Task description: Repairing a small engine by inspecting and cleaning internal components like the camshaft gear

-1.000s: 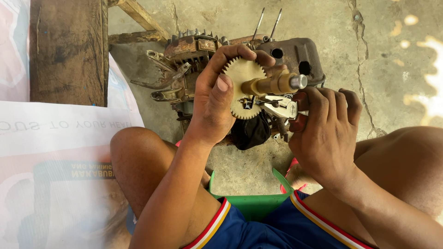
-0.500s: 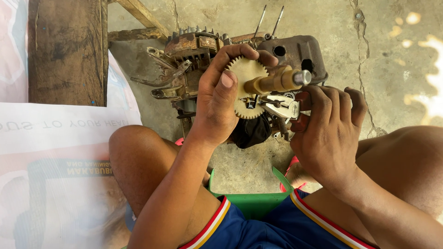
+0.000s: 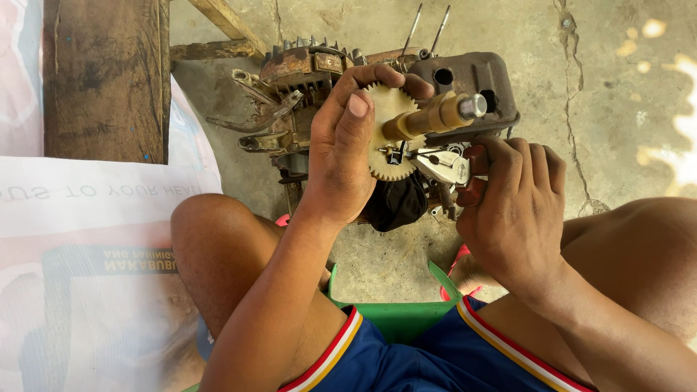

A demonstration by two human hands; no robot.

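Note:
My left hand point(image 3: 347, 149) grips a pale toothed gear point(image 3: 388, 149) mounted on a yellowish shaft point(image 3: 435, 115) with a metal tip, held up over a small rusty engine point(image 3: 312, 69). My right hand point(image 3: 512, 210) holds red-handled pliers point(image 3: 450, 165); their jaws touch the gear's face near the shaft. A black part point(image 3: 398, 205) sits just below the gear, partly hidden by my hands.
The engine's dark casing point(image 3: 475, 80) with two thin rods lies on a cracked concrete floor point(image 3: 602, 87). A wooden board point(image 3: 102, 80) stands at the upper left over a printed tarp point(image 3: 80, 218). I sit on a green stool point(image 3: 399, 312), knees spread either side.
Both hands with the gear and pliers have stayed nearly in place; the view has shifted only slightly.

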